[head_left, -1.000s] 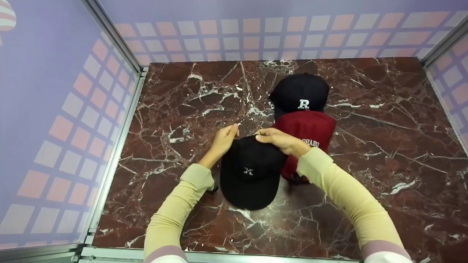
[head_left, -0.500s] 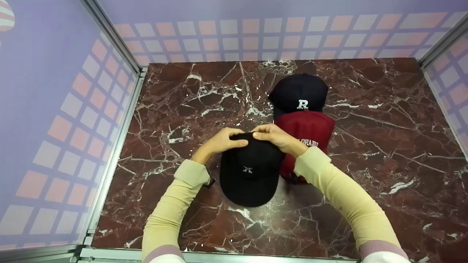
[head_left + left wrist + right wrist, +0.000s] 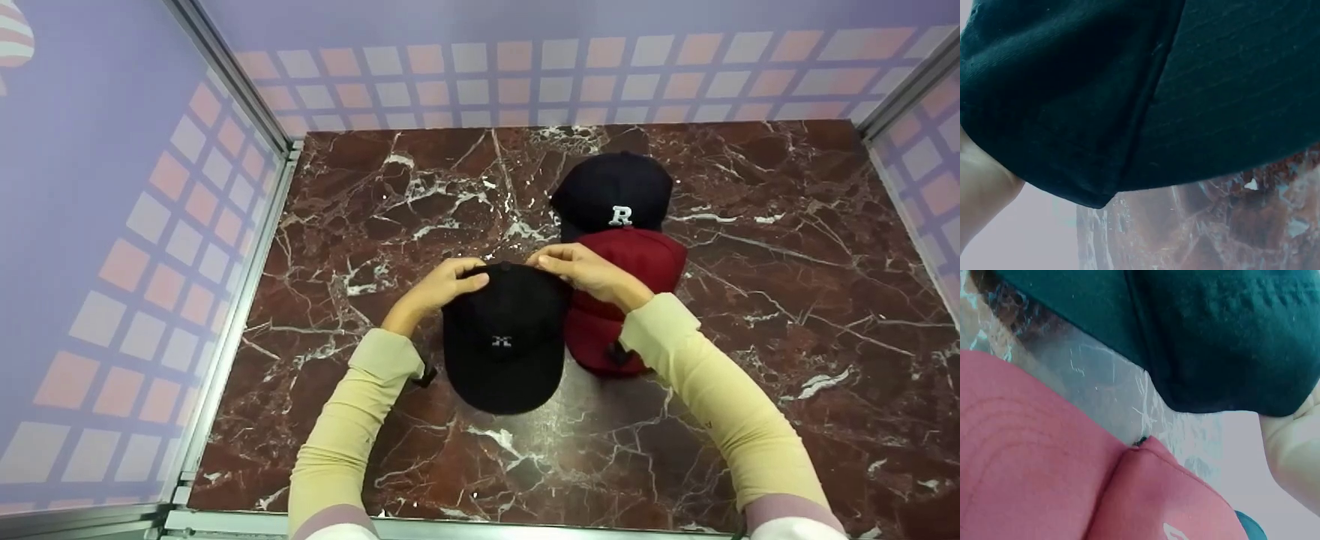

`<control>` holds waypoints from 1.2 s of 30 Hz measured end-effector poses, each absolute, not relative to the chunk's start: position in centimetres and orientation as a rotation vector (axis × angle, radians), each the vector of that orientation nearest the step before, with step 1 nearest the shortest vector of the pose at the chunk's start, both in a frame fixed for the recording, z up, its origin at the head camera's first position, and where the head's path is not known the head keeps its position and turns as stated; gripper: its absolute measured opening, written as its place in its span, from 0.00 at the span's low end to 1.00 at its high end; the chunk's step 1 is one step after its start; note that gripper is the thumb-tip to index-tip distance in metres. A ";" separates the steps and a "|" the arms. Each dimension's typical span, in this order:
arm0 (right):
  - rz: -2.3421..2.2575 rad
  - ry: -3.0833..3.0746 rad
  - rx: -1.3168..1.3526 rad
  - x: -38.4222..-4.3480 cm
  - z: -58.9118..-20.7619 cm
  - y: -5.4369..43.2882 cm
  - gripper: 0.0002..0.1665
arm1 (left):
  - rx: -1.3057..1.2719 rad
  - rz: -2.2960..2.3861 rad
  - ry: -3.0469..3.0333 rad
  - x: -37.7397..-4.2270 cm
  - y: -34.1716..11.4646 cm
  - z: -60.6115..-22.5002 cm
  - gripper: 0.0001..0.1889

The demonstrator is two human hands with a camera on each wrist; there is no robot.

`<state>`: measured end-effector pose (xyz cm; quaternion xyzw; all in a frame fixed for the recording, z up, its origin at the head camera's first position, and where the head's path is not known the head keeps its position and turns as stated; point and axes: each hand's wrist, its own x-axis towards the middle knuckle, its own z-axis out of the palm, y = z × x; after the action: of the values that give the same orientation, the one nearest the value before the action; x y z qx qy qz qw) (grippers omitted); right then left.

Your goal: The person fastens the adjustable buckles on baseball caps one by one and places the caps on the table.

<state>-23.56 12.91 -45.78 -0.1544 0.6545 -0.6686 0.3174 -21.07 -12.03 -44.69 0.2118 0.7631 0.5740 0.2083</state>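
A black baseball cap (image 3: pixel 504 322) with a small pale emblem is held between both hands, its brim towards the person. My left hand (image 3: pixel 442 289) grips the back left of the crown, thumb on top and the other fingers behind. At the back right edge, my right hand (image 3: pixel 592 274) pinches the cap, its fingertips partly hidden. Beneath the right forearm lies a red cap (image 3: pixel 637 259), its lettering covered by that hand and wrist. In the right wrist view the black cap (image 3: pixel 1230 343) hangs beside the red cap (image 3: pixel 1033 450).
Behind the red cap sits a navy cap (image 3: pixel 619 187) with a white R, the two overlapping. All this is on a dark red marble-patterned table (image 3: pixel 360 217). Purple panels with printed squares (image 3: pixel 517 52) enclose the back and sides, with a metal rail (image 3: pixel 240 300) along the left.
My left thumb has come over onto the black cap's crown. The cap has shifted slightly left and back, while my right hand has slid outward, uncovering more of the red cap's brim.
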 end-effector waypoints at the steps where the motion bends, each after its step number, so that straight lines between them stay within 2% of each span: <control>1: -1.759 1.731 -0.404 -23.6 -45.8 13.0 0.09 | 0.574 1.613 2.118 -20.9 -12.0 -44.4 0.10; 5: -1.810 1.688 -0.435 -24.0 -45.9 13.6 0.09 | 0.513 1.664 2.134 -20.8 -12.1 -43.9 0.12; 11: -1.876 1.578 -0.492 -24.2 -46.3 14.2 0.22 | 0.378 1.812 2.092 -21.0 -12.3 -44.5 0.12; 14: -1.871 1.592 -0.466 -24.3 -46.5 14.1 0.24 | 0.323 1.892 2.081 -21.2 -12.1 -44.8 0.11; 24: -1.783 1.991 -0.470 -25.1 -47.0 13.3 0.16 | 0.291 1.960 2.326 -22.2 -11.1 -45.1 0.11; 30: -1.499 2.409 -0.609 -25.6 -47.1 12.6 0.17 | 0.291 1.934 2.442 -23.2 -10.6 -45.2 0.12; 36: -1.162 2.727 -0.581 -25.9 -46.7 12.1 0.19 | 0.239 1.990 2.384 -24.3 -10.3 -45.5 0.13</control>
<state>-25.91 12.09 -46.74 -0.1919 0.9012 -0.3840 0.0602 -24.30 -10.25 -45.48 0.0768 0.7654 0.6388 0.0134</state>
